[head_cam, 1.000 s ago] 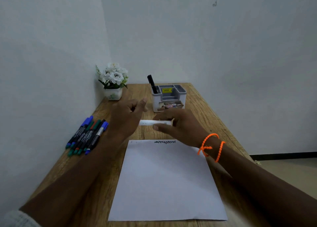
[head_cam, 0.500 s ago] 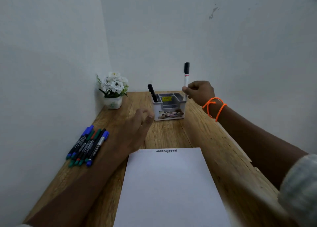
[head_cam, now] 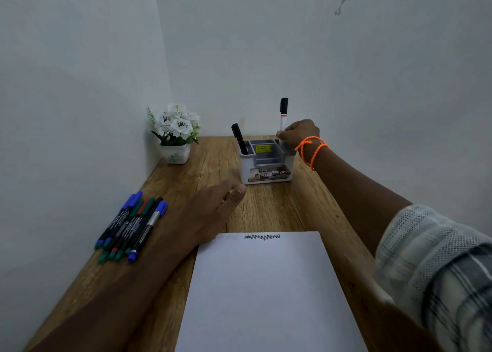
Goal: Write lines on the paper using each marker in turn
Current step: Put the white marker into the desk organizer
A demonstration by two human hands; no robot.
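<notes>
Right hand point(head_cam: 299, 133) grips an upright black-capped marker point(head_cam: 283, 114) over the organizer point(head_cam: 266, 165), while left hand point(head_cam: 213, 210) rests open on the table point(head_cam: 269, 207).

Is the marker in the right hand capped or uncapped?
Capped. The white marker stands upright in the right hand over the organizer, its black cap on the top end; no bare tip shows.

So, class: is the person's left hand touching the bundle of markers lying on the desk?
Apart. The head view shows the left hand with relaxed fingers over the desk, and a strip of bare wood separates it from the bundle of markers.
</notes>
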